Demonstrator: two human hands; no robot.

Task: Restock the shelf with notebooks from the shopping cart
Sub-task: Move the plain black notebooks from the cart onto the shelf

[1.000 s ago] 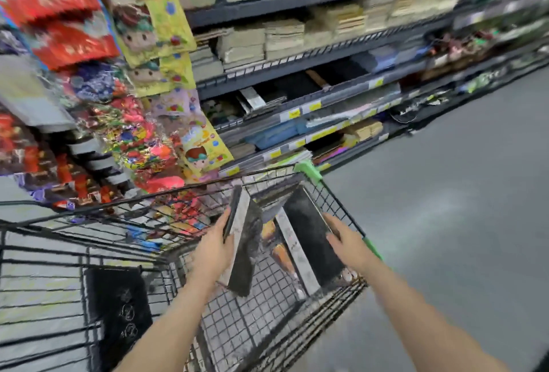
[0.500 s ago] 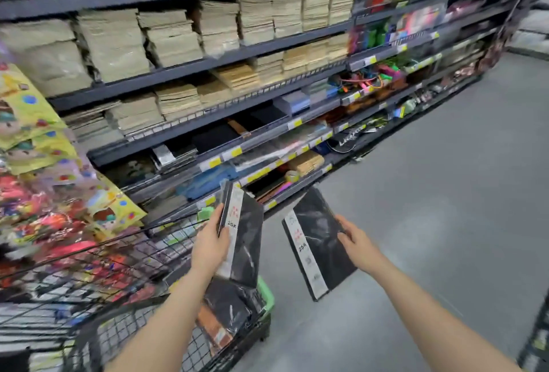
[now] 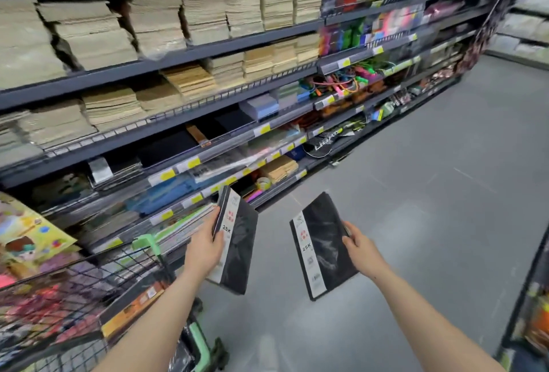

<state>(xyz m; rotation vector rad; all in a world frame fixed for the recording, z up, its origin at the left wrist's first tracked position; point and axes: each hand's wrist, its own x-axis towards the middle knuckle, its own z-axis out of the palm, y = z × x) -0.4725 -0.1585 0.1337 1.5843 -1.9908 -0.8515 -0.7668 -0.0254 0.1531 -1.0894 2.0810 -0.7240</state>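
Observation:
My left hand (image 3: 206, 248) grips a stack of black notebooks (image 3: 239, 245) with a white strip marked 25K, held upright just right of the cart. In my right hand (image 3: 358, 248) is a single black notebook (image 3: 322, 248) of the same kind, gripped by its right edge and tilted over the grey floor. The black wire shopping cart (image 3: 89, 288) with green trim sits at the lower left. The dark metal shelf unit (image 3: 178, 130) runs along the left and ahead, with black notebooks lying on its middle level.
Upper shelf levels hold stacks of beige paper notebooks (image 3: 154, 23). Colourful stationery (image 3: 356, 80) fills the shelves further right. Bright packets hang at the far left (image 3: 26, 235). The grey aisle floor (image 3: 430, 193) stretches to the right, and another rack edge (image 3: 531, 297) stands at the right.
Both hands lifted the black notebooks out of the cart and carried them right, over the floor. The view swung up and right from the cart toward the shelves.

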